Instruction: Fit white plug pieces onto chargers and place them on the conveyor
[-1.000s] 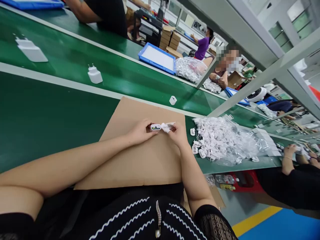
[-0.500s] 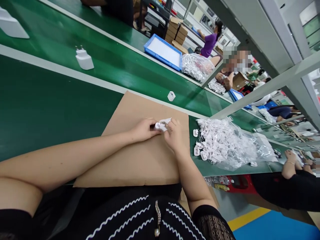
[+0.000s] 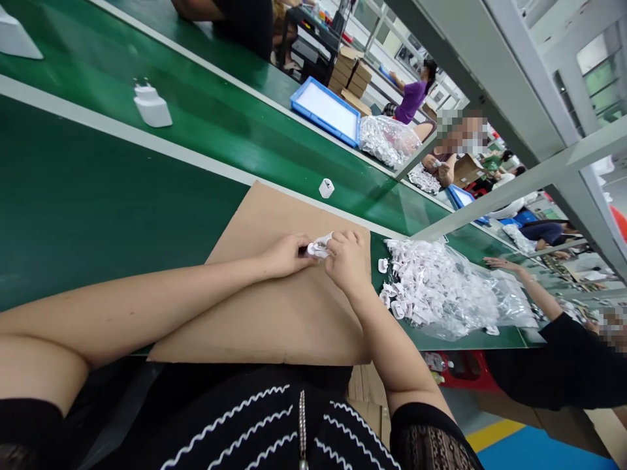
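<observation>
My left hand (image 3: 287,256) and my right hand (image 3: 347,262) meet over a sheet of brown cardboard (image 3: 274,320), with their fingers closed on a small white charger (image 3: 317,247). A piece of white film (image 3: 324,239) is bunched around it, and my fingers hide most of the charger. Beyond my hands, a small white cube charger (image 3: 326,188) stands on the green belt. Close to my right hand lies a clear plastic bag of white charger parts (image 3: 435,287).
A white plug charger (image 3: 151,108) stands farther up the green belt. A blue tray (image 3: 326,111) and another plastic bag (image 3: 385,140) lie beyond. A co-worker's arm (image 3: 522,281) reaches in at right. Metal frame bars (image 3: 519,183) cross the upper right.
My hands have moved closer together, and the charger's label, visible a second ago, is now hidden. The white film is bunched tighter. A co-worker's arm has stretched out beyond the bag.
</observation>
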`<state>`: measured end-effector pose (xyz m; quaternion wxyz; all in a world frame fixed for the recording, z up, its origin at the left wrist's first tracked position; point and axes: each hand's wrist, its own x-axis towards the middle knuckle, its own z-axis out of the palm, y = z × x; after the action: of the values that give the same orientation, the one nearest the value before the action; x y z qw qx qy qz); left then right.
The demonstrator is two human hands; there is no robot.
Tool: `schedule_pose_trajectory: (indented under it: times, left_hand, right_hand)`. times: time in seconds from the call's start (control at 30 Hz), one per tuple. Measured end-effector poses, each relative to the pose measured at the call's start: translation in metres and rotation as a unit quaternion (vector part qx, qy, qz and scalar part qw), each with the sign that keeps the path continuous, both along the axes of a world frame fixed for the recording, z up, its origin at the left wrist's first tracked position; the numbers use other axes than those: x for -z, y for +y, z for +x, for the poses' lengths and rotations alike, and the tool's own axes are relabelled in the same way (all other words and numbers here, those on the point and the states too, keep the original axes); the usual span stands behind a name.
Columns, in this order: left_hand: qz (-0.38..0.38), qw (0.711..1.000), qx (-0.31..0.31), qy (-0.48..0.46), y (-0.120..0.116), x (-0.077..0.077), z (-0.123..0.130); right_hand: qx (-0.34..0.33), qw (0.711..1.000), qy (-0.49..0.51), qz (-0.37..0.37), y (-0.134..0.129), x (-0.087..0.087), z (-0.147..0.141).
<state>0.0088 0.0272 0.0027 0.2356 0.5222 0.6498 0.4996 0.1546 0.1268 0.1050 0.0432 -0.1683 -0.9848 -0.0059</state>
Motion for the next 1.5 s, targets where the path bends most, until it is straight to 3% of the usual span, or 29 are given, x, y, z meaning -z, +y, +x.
schedule_pose_trajectory:
  times: [0.23, 0.37, 0.57, 0.7, 0.87, 0.93, 1.07, 1.23, 1.4, 1.5]
  left_hand:
    - [-0.028, 0.999, 0.009, -0.018, 0.001, 0.0, -0.004]
    - [-0.024, 0.999, 0.013, -0.026, 0.0, -0.001, -0.004]
    - [-0.012, 1.0, 0.003, -0.014, 0.0, -0.002, -0.003]
    - [-0.021, 1.0, -0.002, -0.005, 0.0, -0.003, -0.001]
    - [-0.029, 0.998, -0.004, 0.059, -0.002, -0.004, 0.004]
    - [-0.029, 0.996, -0.011, 0.088, -0.003, -0.003, 0.008]
    - [0.017, 0.99, -0.019, 0.138, -0.008, 0.001, 0.012]
    - [-0.026, 0.979, -0.008, 0.201, -0.011, 0.001, 0.011]
    - [-0.007, 0.984, 0.004, 0.176, -0.009, -0.001, 0.011]
    - [-0.022, 0.989, 0.011, 0.143, 0.001, -0.002, 0.005]
  right_hand:
    - [-0.012, 0.999, -0.039, 0.01, -0.001, -0.009, -0.01]
    - [0.026, 1.0, 0.0, -0.011, -0.001, -0.001, -0.007]
    - [0.004, 0.999, 0.033, -0.033, 0.003, 0.006, -0.007]
    - [0.046, 0.994, 0.056, -0.077, 0.002, 0.012, -0.006]
    - [0.13, 0.964, 0.14, -0.187, -0.006, 0.036, 0.002]
    - [0.147, 0.955, 0.167, -0.198, -0.007, 0.045, 0.005]
    - [0.159, 0.943, 0.199, -0.214, -0.008, 0.053, 0.008]
    - [0.152, 0.912, 0.267, -0.272, -0.011, 0.059, 0.008]
    - [0.155, 0.907, 0.282, -0.272, -0.017, 0.064, 0.011]
    - [0.152, 0.931, 0.269, -0.192, -0.01, 0.059, 0.026]
